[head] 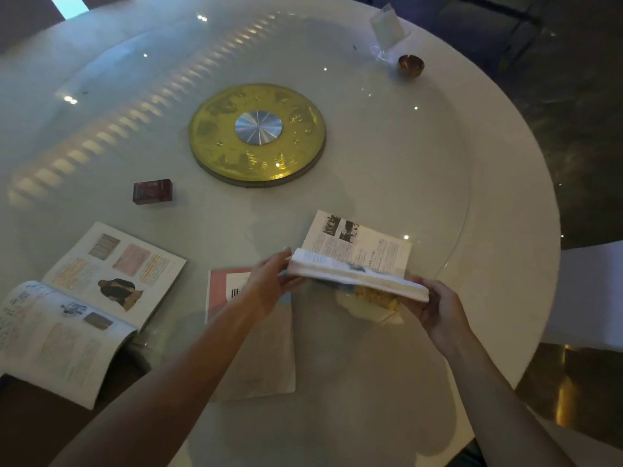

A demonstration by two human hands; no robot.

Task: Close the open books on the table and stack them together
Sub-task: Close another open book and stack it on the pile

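Over the round glass-topped table [387,156], my left hand [269,284] and right hand [435,308] each grip an end of the half-open book [357,264], held just above the closed pink book [256,348], while another open book [84,308] lies at left.

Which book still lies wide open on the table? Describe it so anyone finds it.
Start at the gold disc in the table's middle, then look toward the near left edge. The open book lies flat, untouched, with a dark-robed figure on its page.
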